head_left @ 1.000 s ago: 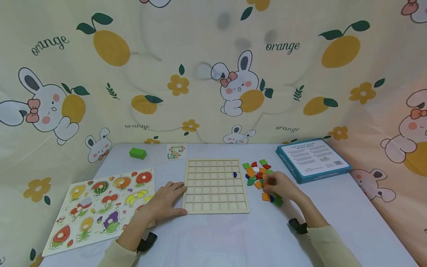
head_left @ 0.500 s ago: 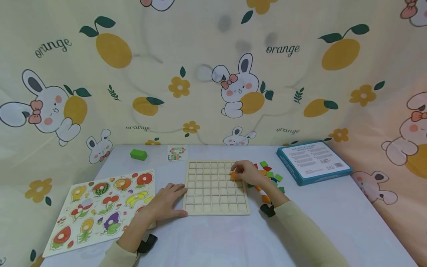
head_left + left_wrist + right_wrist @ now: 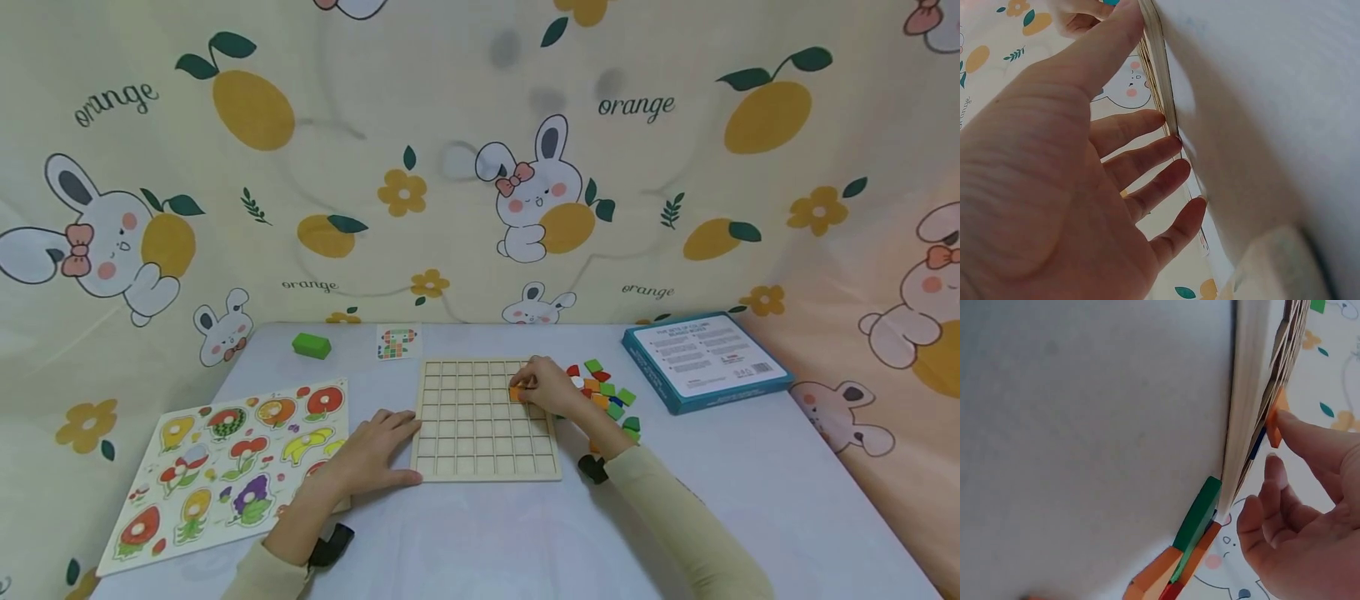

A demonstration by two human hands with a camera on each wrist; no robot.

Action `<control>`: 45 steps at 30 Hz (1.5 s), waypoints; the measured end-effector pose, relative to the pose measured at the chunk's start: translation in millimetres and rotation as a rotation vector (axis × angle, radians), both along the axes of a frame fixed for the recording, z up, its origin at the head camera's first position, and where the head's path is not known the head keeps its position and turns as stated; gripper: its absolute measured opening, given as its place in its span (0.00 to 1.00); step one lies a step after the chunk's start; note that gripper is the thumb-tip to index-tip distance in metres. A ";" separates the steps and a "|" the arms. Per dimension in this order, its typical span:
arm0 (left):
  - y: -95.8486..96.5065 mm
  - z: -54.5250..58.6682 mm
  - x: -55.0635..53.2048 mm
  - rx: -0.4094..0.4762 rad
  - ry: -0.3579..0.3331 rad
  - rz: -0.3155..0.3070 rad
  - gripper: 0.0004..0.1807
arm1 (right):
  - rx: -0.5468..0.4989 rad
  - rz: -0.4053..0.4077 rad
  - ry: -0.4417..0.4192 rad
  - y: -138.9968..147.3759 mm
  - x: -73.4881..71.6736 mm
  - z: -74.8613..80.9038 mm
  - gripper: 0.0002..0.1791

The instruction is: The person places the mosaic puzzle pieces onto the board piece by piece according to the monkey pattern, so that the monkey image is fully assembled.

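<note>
A wooden grid board (image 3: 467, 433) lies flat on the table. My left hand (image 3: 375, 450) rests against its left side, fingers straight and spread; in the left wrist view the thumb and fingertips touch the board's edge (image 3: 1161, 62). Over the upper right cells, my right hand (image 3: 553, 390) pinches an orange square tile (image 3: 516, 394) between thumb and finger. The right wrist view has this orange tile (image 3: 1277, 422) tilted at the grid, just by a dark blue piece (image 3: 1259, 444) in the board. The hand hides several right-hand cells in the head view.
Right of the board lies a loose pile of coloured tiles (image 3: 606, 392). Behind it stands a teal box (image 3: 705, 360). A fruit puzzle board (image 3: 217, 475) lies at the left, partly under the left forearm. A pattern card (image 3: 397, 342) and green block (image 3: 311, 345) are at the back.
My right hand has moved left from the tile pile to the board with an orange tile, then shifted slightly further left over the cells. The left hand has stayed at the board's edge.
</note>
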State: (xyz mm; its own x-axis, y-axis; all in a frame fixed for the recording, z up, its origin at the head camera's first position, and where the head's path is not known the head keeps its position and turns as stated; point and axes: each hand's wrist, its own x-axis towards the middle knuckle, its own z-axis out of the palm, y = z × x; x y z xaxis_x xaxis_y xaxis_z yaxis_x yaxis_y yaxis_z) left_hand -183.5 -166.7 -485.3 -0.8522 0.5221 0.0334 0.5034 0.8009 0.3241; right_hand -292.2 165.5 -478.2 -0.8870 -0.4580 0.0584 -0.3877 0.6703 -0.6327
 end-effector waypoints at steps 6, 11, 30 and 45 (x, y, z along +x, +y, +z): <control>-1.1 0.8 0.1 0.000 0.000 -0.002 0.45 | 0.088 -0.033 0.063 -4.6 1.5 2.6 0.06; -0.6 2.6 0.5 0.002 0.000 0.001 0.45 | 0.067 -0.067 0.047 0.0 2.4 7.0 0.04; 1.9 2.5 0.1 0.000 -0.003 0.003 0.45 | -0.043 -0.485 -0.215 114.8 -9.9 15.8 0.12; 2.0 3.4 1.0 0.004 0.007 -0.005 0.44 | 0.072 -0.454 -0.304 115.5 -17.4 16.3 0.12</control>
